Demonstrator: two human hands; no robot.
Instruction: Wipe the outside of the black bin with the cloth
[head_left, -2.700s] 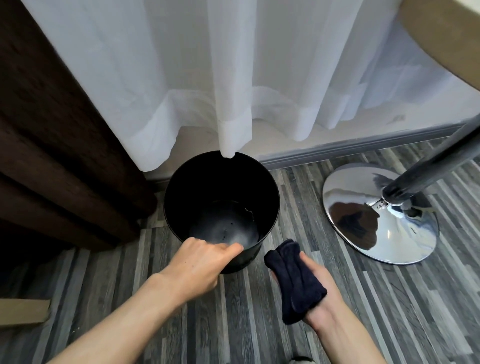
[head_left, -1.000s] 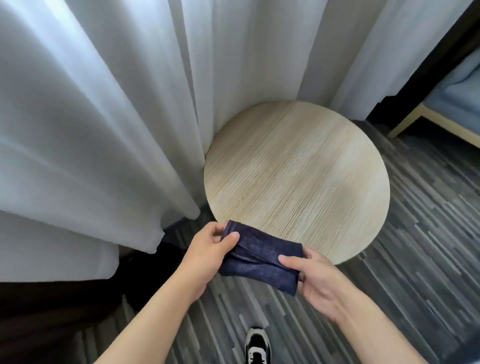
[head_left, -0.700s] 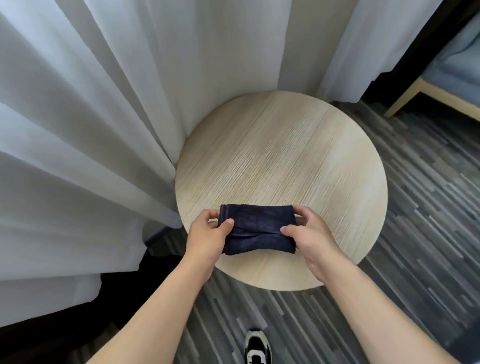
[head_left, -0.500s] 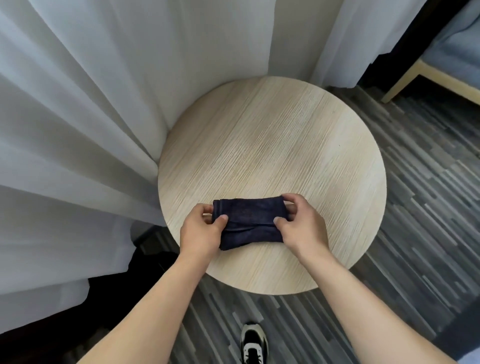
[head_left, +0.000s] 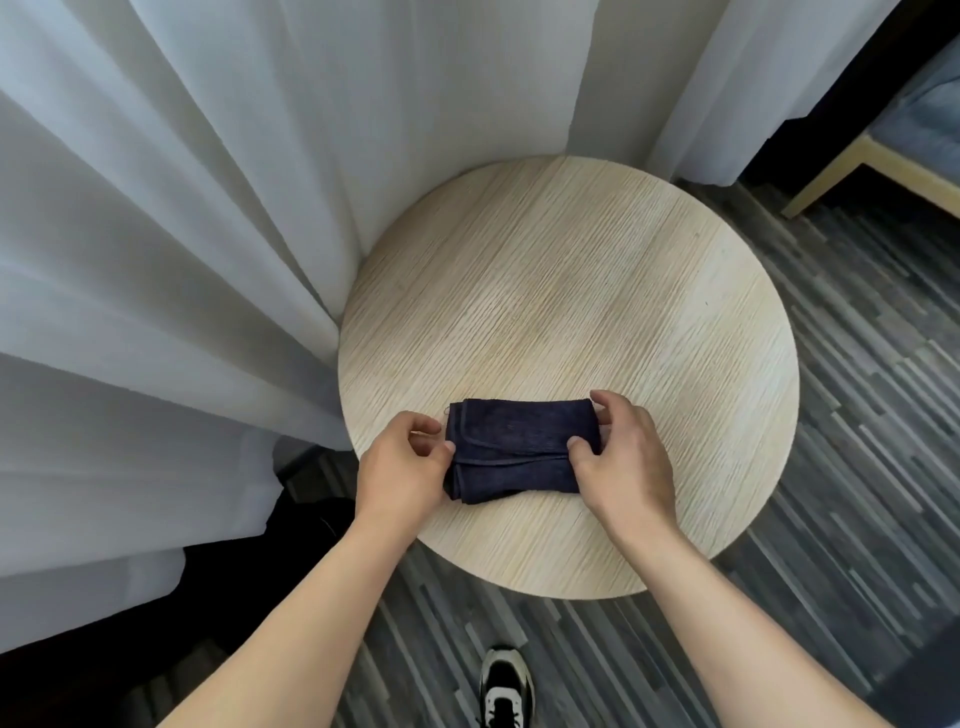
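Observation:
A folded dark blue cloth (head_left: 514, 444) lies flat on the near part of a round light-wood table (head_left: 571, 291). My left hand (head_left: 402, 475) pinches its left end between thumb and fingers. At the cloth's right end my right hand (head_left: 621, 460) grips it the same way. The black bin is mostly hidden; only a dark shape (head_left: 306, 525) shows on the floor under the curtain, left of the table, and I cannot tell if that is the bin.
White sheer curtains (head_left: 182, 260) hang along the left and back, touching the table's left edge. Grey striped plank floor (head_left: 857, 415) spreads to the right. A wooden-framed seat (head_left: 883, 156) stands at the far right. My shoe (head_left: 504, 686) is below the table.
The view rose from the bin on the floor to the table. Both hands carried the cloth onto the tabletop and laid it flat there, still holding its two ends.

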